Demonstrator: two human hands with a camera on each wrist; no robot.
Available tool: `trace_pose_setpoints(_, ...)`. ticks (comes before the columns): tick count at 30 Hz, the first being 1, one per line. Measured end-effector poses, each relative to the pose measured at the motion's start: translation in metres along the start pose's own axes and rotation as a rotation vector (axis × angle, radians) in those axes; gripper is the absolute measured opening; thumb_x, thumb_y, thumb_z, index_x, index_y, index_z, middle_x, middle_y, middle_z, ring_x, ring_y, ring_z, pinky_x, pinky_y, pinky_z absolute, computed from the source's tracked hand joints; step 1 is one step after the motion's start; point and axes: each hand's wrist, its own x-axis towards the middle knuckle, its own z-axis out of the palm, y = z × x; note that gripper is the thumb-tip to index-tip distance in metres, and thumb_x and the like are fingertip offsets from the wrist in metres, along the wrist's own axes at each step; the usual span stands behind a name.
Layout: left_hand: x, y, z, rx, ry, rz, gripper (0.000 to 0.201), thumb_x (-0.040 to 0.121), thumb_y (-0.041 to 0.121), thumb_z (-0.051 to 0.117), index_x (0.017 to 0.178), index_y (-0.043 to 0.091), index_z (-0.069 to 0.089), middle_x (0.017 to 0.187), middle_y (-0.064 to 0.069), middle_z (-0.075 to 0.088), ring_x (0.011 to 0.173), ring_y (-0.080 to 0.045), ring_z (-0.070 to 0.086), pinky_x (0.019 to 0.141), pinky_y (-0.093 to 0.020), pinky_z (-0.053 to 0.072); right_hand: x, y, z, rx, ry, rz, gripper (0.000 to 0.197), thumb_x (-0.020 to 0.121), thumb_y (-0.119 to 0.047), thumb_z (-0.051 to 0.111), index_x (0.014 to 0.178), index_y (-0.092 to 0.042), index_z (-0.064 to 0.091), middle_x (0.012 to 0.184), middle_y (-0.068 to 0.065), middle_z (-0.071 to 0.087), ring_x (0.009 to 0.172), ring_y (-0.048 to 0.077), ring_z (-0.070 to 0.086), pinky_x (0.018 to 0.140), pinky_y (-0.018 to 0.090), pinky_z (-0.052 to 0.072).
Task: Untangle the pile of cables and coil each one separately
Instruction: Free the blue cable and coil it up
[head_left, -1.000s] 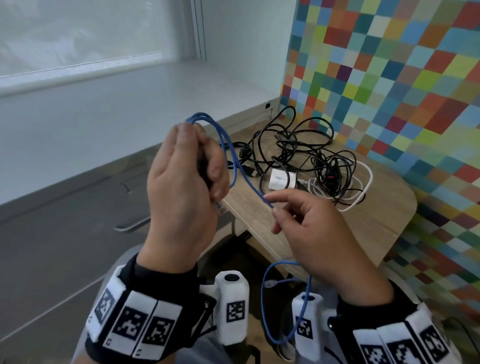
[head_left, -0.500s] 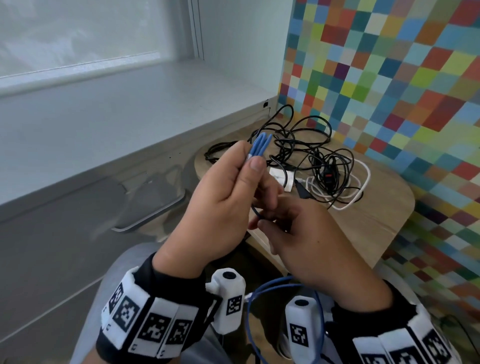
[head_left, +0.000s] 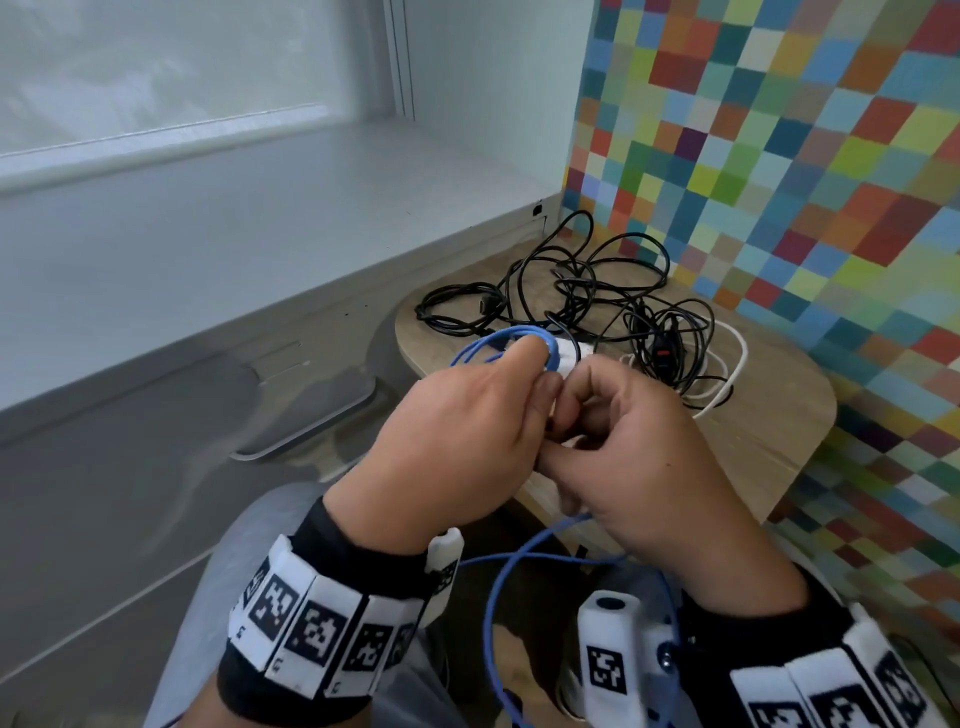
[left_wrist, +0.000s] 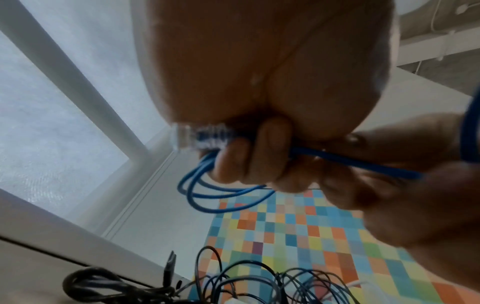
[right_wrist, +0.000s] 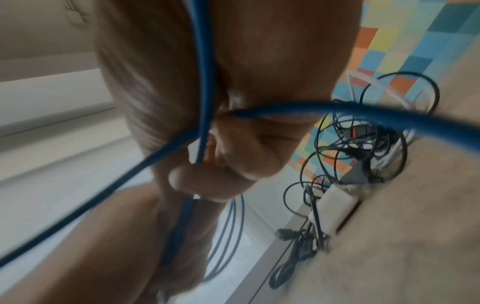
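Note:
My left hand (head_left: 467, 431) grips a small bundle of loops of the blue network cable (head_left: 480, 349), and its clear plug (left_wrist: 187, 135) sticks out beside the curled fingers. My right hand (head_left: 623, 441) presses against the left and pinches the same blue cable (right_wrist: 205, 82), whose slack hangs in a big loop (head_left: 493, 613) between my wrists. Both hands hover over the near edge of the round wooden table (head_left: 769, 436). Behind them lies the tangled pile of black cables (head_left: 587, 291) with a white cable (head_left: 727, 374) and a white adapter (right_wrist: 335, 207).
A grey window sill (head_left: 234, 249) runs along the left, with a wall of coloured squares (head_left: 779, 156) to the right. A grey flat plate (head_left: 311, 410) sits low beside the table. My grey-trousered knee (head_left: 249, 571) is below the hands.
The left hand has come down and forward with the blue loops, from raised to just over the table edge. The right hand has closed in against it, and the hanging loop swung wider.

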Motion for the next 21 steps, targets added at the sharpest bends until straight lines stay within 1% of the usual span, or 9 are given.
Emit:
trace_pose_setpoints(3, -0.001, -0.012, -0.012, 0.114, -0.013, -0.087, 0.028, 0.097, 0.044, 0.035, 0.077, 0.025, 0.037, 0.054, 0.007, 0.037, 0.054, -0.021, 0.037, 0.052, -0.034, 0.03, -0.002, -0.005, -0.014, -0.077, -0.117, 0.028, 0.025, 0.074, -0.023, 0.091, 0.079, -0.018, 0.066, 0.065, 0.007, 0.074, 0.051, 0.021, 0.065, 0.053, 0.032, 0.053)
trace_pose_setpoints(5, -0.002, -0.027, -0.024, 0.073, -0.038, -0.176, 0.037, 0.093, 0.047, 0.041, 0.072, 0.018, 0.048, 0.054, 0.002, 0.045, 0.056, -0.021, 0.044, 0.054, -0.036, 0.037, -0.005, -0.006, -0.026, -0.095, -0.083, -0.014, 0.025, 0.074, -0.041, 0.083, 0.076, -0.018, 0.074, 0.066, 0.008, 0.073, 0.061, 0.031, 0.068, 0.061, 0.042, 0.057)
trace_pose_setpoints(7, -0.005, -0.043, -0.038, -0.172, -0.081, -0.257, 0.038, 0.088, 0.047, 0.051, 0.063, 0.019, 0.056, 0.05, 0.004, 0.044, 0.049, -0.014, 0.042, 0.051, -0.033, 0.036, -0.005, -0.004, -0.036, -0.073, 0.028, -0.077, 0.028, 0.075, -0.046, 0.076, 0.073, -0.018, 0.077, 0.063, 0.003, 0.069, 0.056, 0.024, 0.062, 0.054, 0.037, 0.054)
trace_pose_setpoints(8, -0.008, -0.05, -0.044, -0.346, -0.095, -0.295, 0.039, 0.086, 0.046, 0.056, 0.059, 0.017, 0.057, 0.048, 0.005, 0.04, 0.047, -0.011, 0.037, 0.048, -0.03, 0.032, -0.003, -0.002, -0.041, -0.025, 0.103, -0.098, 0.027, 0.076, -0.043, 0.075, 0.072, -0.017, 0.077, 0.057, -0.002, 0.065, 0.05, 0.011, 0.057, 0.047, 0.024, 0.047)
trace_pose_setpoints(10, -0.015, -0.061, -0.053, -0.725, -0.056, -0.353, 0.042, 0.08, 0.041, 0.067, 0.053, 0.012, 0.053, 0.049, 0.005, 0.038, 0.045, -0.009, 0.031, 0.044, -0.022, 0.026, 0.002, 0.004, -0.049, 0.103, 0.265, -0.093, 0.024, 0.079, -0.038, 0.071, 0.077, -0.015, 0.076, 0.049, -0.012, 0.059, 0.044, 0.001, 0.052, 0.046, 0.009, 0.039)
trace_pose_setpoints(12, -0.022, -0.068, -0.061, -1.059, 0.003, -0.366, 0.045, 0.072, 0.044, 0.079, 0.055, 0.015, 0.05, 0.051, 0.002, 0.037, 0.046, -0.014, 0.026, 0.042, -0.026, 0.02, 0.008, 0.015, -0.057, 0.179, 0.408, -0.054, 0.02, 0.086, -0.035, 0.071, 0.08, -0.017, 0.075, 0.048, -0.016, 0.057, 0.043, -0.001, 0.051, 0.048, 0.009, 0.038)
trace_pose_setpoints(14, -0.024, -0.073, -0.066, -1.316, 0.033, -0.319, 0.045, 0.074, 0.046, 0.079, 0.061, 0.018, 0.047, 0.055, 0.002, 0.029, 0.048, -0.015, 0.019, 0.046, -0.035, 0.012, 0.012, 0.027, -0.063, 0.158, 0.508, -0.013, 0.018, 0.095, -0.03, 0.071, 0.082, -0.018, 0.075, 0.048, -0.019, 0.055, 0.043, -0.001, 0.049, 0.053, 0.019, 0.038)
trace_pose_setpoints(18, -0.018, -0.074, -0.07, -1.516, 0.306, -0.419, 0.035, 0.097, 0.042, 0.055, 0.069, 0.025, 0.039, 0.058, 0.01, 0.022, 0.046, -0.009, 0.018, 0.045, -0.026, 0.015, 0.014, 0.038, -0.064, -0.012, 0.551, -0.004, 0.019, 0.097, -0.03, 0.072, 0.079, -0.025, 0.074, 0.055, -0.011, 0.062, 0.048, 0.007, 0.054, 0.058, 0.027, 0.042)
trace_pose_setpoints(21, -0.008, -0.065, -0.065, -1.532, 0.567, -0.577, 0.041, 0.107, 0.041, 0.042, 0.069, 0.026, 0.038, 0.059, 0.008, 0.016, 0.048, -0.01, 0.011, 0.044, -0.025, 0.014, 0.013, 0.035, -0.056, -0.206, 0.411, 0.016, 0.012, 0.095, -0.024, 0.074, 0.083, -0.028, 0.074, 0.075, -0.001, 0.073, 0.07, 0.018, 0.066, 0.063, 0.033, 0.055)
